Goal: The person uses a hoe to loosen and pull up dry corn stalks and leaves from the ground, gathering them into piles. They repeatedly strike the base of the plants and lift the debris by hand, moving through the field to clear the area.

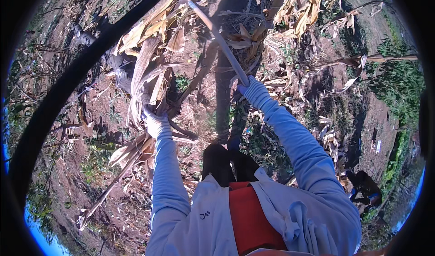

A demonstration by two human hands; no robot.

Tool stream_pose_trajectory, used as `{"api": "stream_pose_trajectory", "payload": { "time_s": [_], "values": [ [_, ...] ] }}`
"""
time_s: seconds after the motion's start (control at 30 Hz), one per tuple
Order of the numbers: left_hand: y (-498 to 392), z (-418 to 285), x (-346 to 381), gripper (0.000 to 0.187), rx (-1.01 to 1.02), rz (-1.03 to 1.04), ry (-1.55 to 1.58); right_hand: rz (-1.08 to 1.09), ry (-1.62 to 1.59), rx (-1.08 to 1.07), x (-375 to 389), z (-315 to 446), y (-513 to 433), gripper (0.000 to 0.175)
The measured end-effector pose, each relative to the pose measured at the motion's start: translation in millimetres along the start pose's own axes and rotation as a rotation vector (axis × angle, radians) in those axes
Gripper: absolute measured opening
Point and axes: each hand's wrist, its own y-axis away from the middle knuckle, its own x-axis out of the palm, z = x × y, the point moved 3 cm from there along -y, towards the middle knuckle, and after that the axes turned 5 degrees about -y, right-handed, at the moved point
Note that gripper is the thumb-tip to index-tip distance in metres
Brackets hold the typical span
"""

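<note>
My left hand (pixel 157 123), its cuff drawn over the wrist, is closed around a bundle of dry maize stalks (pixel 146 67). Pale, curled leaves spread upward from that grip, and a stalk (pixel 115 183) slants down below it. My right hand (pixel 252 89) grasps the lower end of a long wooden handle (pixel 221 40). The handle slopes up and left, and its far tip lies close to the dry leaves (pixel 176 4). Whether a blade is fitted there I cannot tell. The fingers of both hands are largely hidden.
More dry maize leaves (pixel 302 13) lie ahead on the brown soil (pixel 200 103). A dry stalk (pixel 377 58) reaches in from the right, near green bushes (pixel 394 76). Another person (pixel 365 189) is bent low at far right. A dark, blurred band (pixel 68 76) crosses the left side.
</note>
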Motion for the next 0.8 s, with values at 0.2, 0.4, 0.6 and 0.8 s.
{"api": "stream_pose_trajectory", "payload": {
  "time_s": [0.2, 0.4, 0.6, 0.8],
  "values": [
    [-52, -28, 157, 0.094, 0.061, 0.245, 0.145, -0.083, 0.118, 0.049, 17, -32, -83, 0.036],
    [-27, -12, 283, 0.076, -0.010, 0.823, 0.299, -0.011, 0.165, 0.324, 66, -67, -115, 0.036],
    [38, 60, 264, 0.046, -0.618, 1.224, 0.481, 0.097, 0.043, 0.596, 104, -99, -113, 0.051],
    [48, 155, 270, 0.040, -0.564, 1.256, 0.442, -0.133, 0.398, 0.535, 85, -117, -97, 0.040]
  ]
}}
